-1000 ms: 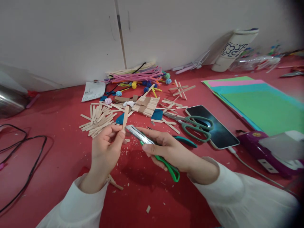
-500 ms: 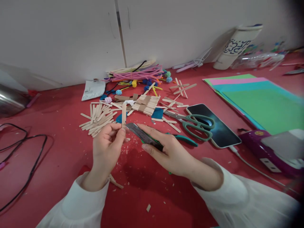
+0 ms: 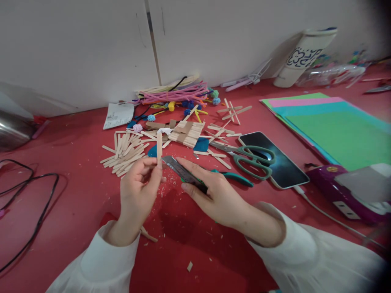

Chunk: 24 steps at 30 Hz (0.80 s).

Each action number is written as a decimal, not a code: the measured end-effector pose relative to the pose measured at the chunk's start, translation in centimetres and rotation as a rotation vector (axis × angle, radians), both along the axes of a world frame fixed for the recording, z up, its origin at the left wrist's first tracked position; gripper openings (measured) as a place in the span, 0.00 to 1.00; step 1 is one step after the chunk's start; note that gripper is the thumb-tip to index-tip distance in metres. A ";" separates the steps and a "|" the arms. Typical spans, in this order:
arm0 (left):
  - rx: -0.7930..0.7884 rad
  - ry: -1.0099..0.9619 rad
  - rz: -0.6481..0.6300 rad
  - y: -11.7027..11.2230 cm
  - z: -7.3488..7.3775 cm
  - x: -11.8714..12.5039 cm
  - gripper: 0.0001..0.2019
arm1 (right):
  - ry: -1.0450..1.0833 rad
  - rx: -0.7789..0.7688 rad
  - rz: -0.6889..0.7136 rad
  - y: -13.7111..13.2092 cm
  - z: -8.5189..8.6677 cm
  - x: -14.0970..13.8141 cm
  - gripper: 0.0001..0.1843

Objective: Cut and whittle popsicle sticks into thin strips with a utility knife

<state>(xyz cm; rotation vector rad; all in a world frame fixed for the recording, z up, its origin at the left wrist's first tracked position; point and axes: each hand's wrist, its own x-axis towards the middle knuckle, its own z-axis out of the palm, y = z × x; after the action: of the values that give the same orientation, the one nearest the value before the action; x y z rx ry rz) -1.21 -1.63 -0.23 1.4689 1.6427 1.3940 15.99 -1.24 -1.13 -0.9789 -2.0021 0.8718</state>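
The left hand (image 3: 139, 191) pinches a pale flat wooden craft stick (image 3: 159, 147) between thumb and fingertips. It holds the stick upright over the red tabletop (image 3: 76, 191), and the other fingers are curled loosely behind it. The right hand (image 3: 215, 195) is closed around a utility knife with a grey metal blade housing (image 3: 181, 171), index finger stretched along its top. The knife tip lies against the lower part of the stick, just above the left thumb. Small wood shavings (image 3: 171, 183) are scattered on the red surface beneath both hands.

Behind the stick lies a loose heap of similar wooden craft sticks (image 3: 125, 149). To its right is a glued panel of sticks (image 3: 187, 133). Green-handled scissors (image 3: 252, 158) rest partly on a black smartphone (image 3: 276, 160), and a white cable runs from the phone's near end. A stack of green, pink and teal paper sheets (image 3: 336, 126) lies further right, with a purple and white device (image 3: 348, 191) nearer the camera.

A bundle of pink pipe cleaners (image 3: 174, 94) sits by the wall. A white cup with a blue pattern (image 3: 302, 57) leans tilted against the wall, and what is inside it cannot be seen. A shiny metal vessel (image 3: 12, 130) is cut off at the left edge, and its inside is also hidden. A black cable (image 3: 36, 211) loops across the tabletop on the left.
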 end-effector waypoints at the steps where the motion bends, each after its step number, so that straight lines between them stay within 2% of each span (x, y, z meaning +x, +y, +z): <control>1: 0.001 -0.002 -0.005 0.0 0.0 0.0 0.04 | -0.004 0.003 0.000 0.0 0.0 0.0 0.26; 12: -0.027 -0.019 -0.044 0.2 -0.3 0.0 0.07 | -0.058 -0.001 -0.017 0.1 -0.1 0.1 0.27; 24: 0.010 -0.033 -0.006 0.2 -0.1 0.2 0.08 | -0.085 0.039 -0.023 -0.1 0.0 0.0 0.27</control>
<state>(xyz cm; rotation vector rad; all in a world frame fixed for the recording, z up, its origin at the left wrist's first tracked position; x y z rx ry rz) -0.98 -1.39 -0.30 1.4477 1.6116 1.4173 16.00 -1.35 -1.13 -1.0300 -2.0679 0.7873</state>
